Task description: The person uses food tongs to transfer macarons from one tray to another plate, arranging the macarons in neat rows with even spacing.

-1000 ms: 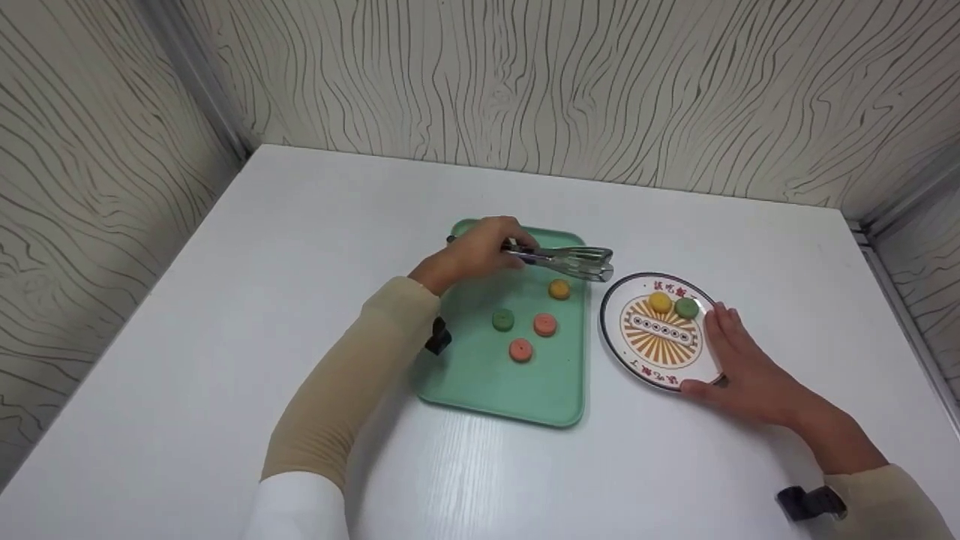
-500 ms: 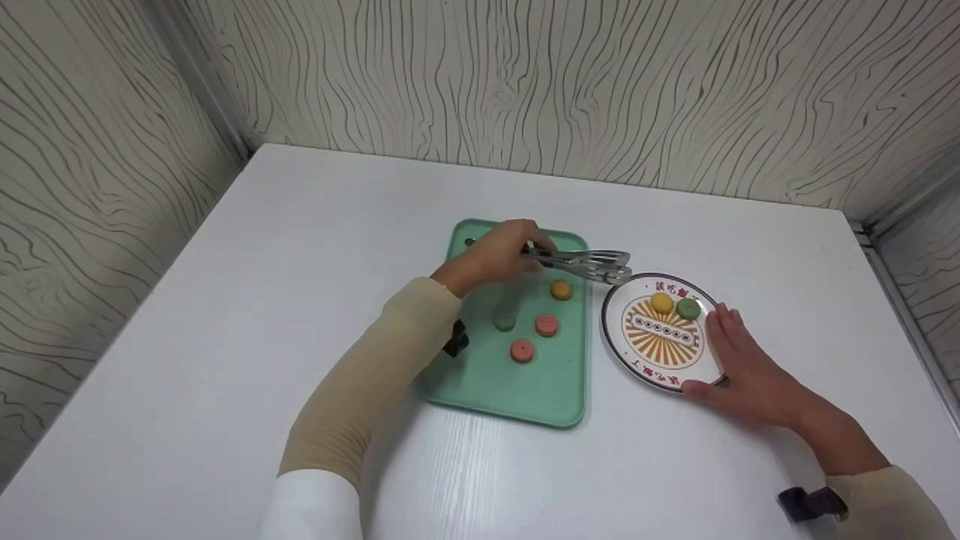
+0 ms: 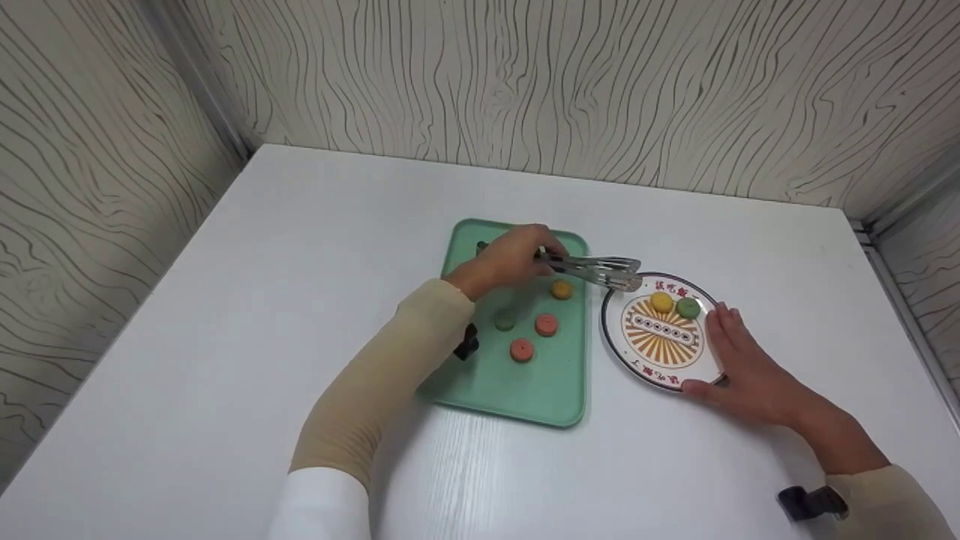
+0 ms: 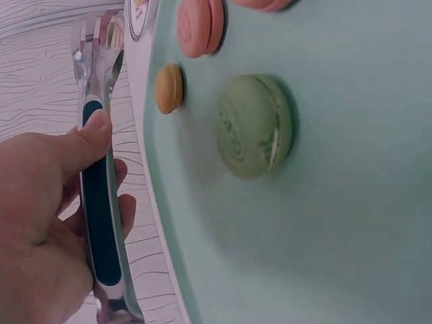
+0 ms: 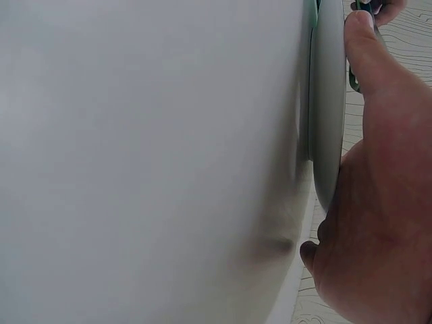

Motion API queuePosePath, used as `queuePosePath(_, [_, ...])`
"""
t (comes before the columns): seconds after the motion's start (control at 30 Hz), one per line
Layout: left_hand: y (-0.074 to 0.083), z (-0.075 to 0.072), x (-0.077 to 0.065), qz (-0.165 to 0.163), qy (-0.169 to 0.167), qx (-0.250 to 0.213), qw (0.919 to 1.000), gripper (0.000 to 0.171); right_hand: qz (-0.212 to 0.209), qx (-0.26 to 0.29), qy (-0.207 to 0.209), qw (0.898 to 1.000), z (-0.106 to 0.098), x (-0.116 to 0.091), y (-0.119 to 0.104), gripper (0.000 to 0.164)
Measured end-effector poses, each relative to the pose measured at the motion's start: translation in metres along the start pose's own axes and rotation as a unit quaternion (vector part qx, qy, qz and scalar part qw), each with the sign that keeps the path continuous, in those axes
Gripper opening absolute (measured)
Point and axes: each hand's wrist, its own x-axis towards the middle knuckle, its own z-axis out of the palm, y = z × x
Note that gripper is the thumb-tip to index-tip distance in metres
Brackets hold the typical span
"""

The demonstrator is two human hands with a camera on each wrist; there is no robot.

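Note:
In the head view my left hand (image 3: pixel 517 255) grips metal tongs (image 3: pixel 600 270) by the handle, above the far part of the green tray (image 3: pixel 487 390). The tongs' slotted ends overlap the left rim of a round white plate (image 3: pixel 705 367). A pinkish tint shows between those ends in the left wrist view; I cannot tell if they hold anything. My right hand (image 3: pixel 757 382) rests against the plate's right edge, fingers straight and thumb at the near rim. On the plate sit a yellow macaron (image 3: pixel 661 302) and a green macaron (image 3: pixel 688 307).
Several macarons lie on the tray: an orange-yellow macaron (image 3: pixel 561 289), a second green macaron (image 3: pixel 505 319), one pink macaron (image 3: pixel 546 325) and another pink macaron (image 3: pixel 521 349). The white table (image 3: pixel 300 247) meets a wood-patterned panel (image 3: pixel 525 82) at the back.
My left hand has moved to the right and slightly nearer, carrying the tongs' ends from above the tray to the plate's rim. My right hand stays at the plate.

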Motion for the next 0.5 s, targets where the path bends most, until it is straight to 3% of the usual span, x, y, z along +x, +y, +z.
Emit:
queuePosePath(0.3, [0.005, 0.009, 0.004, 0.017, -0.008, 0.011, 0.9998, 0.029, 0.001, 0.002, -0.004, 1.000, 0.000, 0.000, 0.001, 0.116])
queuePosePath(0.5, [0.008, 0.015, 0.009, 0.004, -0.012, 0.022, 0.9997, 0.030, 0.004, 0.009, -0.004, 1.000, -0.001, 0.000, -0.001, 0.116])
